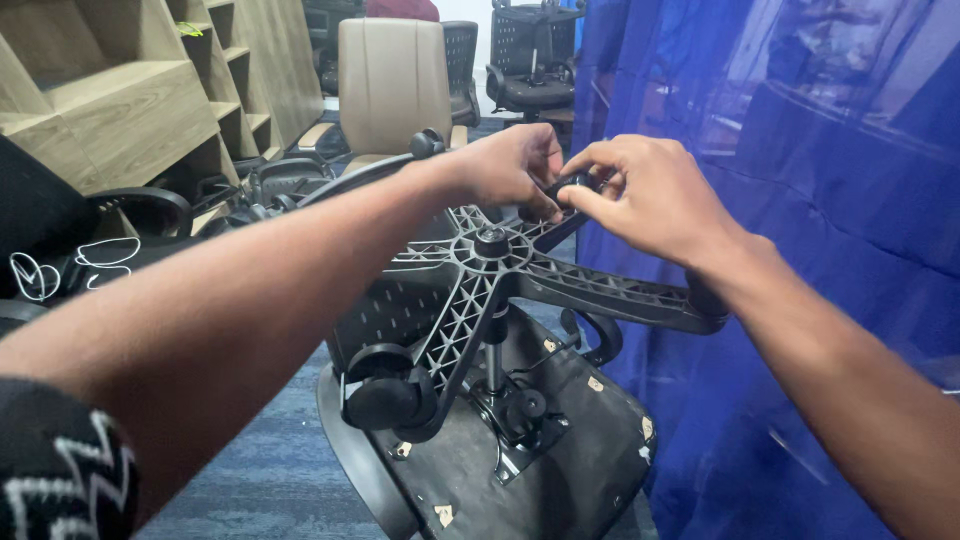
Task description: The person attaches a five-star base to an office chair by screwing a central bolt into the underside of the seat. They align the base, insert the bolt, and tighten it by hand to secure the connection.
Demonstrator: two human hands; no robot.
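An office chair lies upside down in front of me, its black star-shaped base (470, 290) pointing up on the gas column (492, 350). The seat underside (560, 450) faces me below. A black caster wheel (385, 390) is mounted on the near-left arm of the base. My left hand (510, 165) and my right hand (640, 195) meet at the far arm of the base, both gripping a small black caster (572, 183) there. The caster is mostly hidden by my fingers.
Wooden shelving (130, 100) stands at the left. A beige chair back (392, 80) and black mesh chairs (535, 60) are behind the base. A blue curtain (800, 200) hangs close on the right. More black chair parts (150, 215) lie at the left on blue carpet (270, 460).
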